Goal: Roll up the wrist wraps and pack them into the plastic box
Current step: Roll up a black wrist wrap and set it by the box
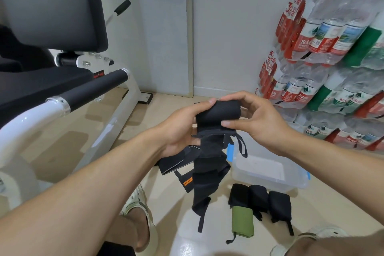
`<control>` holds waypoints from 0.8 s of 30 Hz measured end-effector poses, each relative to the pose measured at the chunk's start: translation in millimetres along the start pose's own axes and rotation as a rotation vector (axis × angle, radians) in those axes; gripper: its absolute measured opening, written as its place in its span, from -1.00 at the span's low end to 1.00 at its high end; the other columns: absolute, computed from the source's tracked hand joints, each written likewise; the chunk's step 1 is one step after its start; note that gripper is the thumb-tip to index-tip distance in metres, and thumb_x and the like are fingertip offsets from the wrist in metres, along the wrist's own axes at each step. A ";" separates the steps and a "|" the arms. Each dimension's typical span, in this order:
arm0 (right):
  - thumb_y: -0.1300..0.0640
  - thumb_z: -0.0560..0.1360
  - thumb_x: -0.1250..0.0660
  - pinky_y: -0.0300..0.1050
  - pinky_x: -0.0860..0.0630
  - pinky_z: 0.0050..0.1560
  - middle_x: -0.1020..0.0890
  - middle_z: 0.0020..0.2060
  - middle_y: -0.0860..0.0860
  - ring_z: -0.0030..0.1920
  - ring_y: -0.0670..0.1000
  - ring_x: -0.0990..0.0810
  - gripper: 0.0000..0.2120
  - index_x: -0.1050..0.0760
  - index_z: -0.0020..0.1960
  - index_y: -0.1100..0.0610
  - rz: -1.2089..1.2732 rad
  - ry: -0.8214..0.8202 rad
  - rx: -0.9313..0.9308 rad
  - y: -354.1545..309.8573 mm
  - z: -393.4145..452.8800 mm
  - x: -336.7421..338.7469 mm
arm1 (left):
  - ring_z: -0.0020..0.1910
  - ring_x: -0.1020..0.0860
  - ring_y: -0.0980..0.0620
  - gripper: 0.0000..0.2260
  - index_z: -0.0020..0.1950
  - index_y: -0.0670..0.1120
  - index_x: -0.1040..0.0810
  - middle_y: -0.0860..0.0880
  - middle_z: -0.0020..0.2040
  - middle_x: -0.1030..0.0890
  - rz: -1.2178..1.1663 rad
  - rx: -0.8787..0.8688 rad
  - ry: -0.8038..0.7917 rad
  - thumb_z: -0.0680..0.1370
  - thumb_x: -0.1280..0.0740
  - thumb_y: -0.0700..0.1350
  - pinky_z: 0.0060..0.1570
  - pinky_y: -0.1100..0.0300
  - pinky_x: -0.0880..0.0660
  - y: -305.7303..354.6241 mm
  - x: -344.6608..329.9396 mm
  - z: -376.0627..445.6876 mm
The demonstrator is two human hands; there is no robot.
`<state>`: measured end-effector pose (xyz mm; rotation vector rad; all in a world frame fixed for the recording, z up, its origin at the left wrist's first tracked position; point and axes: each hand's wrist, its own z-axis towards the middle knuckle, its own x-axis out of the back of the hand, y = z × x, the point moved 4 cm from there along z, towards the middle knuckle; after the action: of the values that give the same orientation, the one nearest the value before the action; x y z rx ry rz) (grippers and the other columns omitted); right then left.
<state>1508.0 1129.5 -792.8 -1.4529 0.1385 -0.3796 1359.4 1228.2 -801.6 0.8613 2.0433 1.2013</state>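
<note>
A black wrist wrap (pixel 218 113) is partly rolled into a thick roll, held above the floor between both hands. My left hand (pixel 180 129) grips its left end and my right hand (pixel 257 118) pinches its right end. The unrolled tail (pixel 207 178) hangs down from the roll with a thin loop at its side. Below, a clear plastic box (pixel 270 181) with blue latches stands open on the floor, with nothing visible inside. Three rolled black wraps (pixel 259 199) lie in a row in front of it, next to a green one (pixel 242 222). More unrolled wraps (pixel 178 164) lie on the floor under my hands.
A white-framed gym machine (pixel 87 93) with black pads fills the left side. Shrink-wrapped packs of water bottles (pixel 324 48) are stacked at the right against the wall. My feet in pale sandals (pixel 137 210) are at the bottom edge.
</note>
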 end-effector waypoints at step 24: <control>0.11 0.45 -0.46 0.06 -0.66 0.10 -0.68 0.19 0.08 0.15 0.14 -0.71 -0.52 -0.52 0.35 0.11 0.196 -0.090 -0.212 11.6 -1.1 -1.9 | -0.03 -0.71 -0.02 -0.55 0.37 -0.09 -0.48 -0.14 0.18 -0.65 -0.113 -0.090 0.063 0.52 -0.48 -0.22 0.12 -0.04 -0.63 4.5 2.3 4.5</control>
<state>1507.8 1130.0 -804.5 -1.6464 0.2533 -0.1419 1362.5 1233.9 -799.8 0.6643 2.0419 1.2611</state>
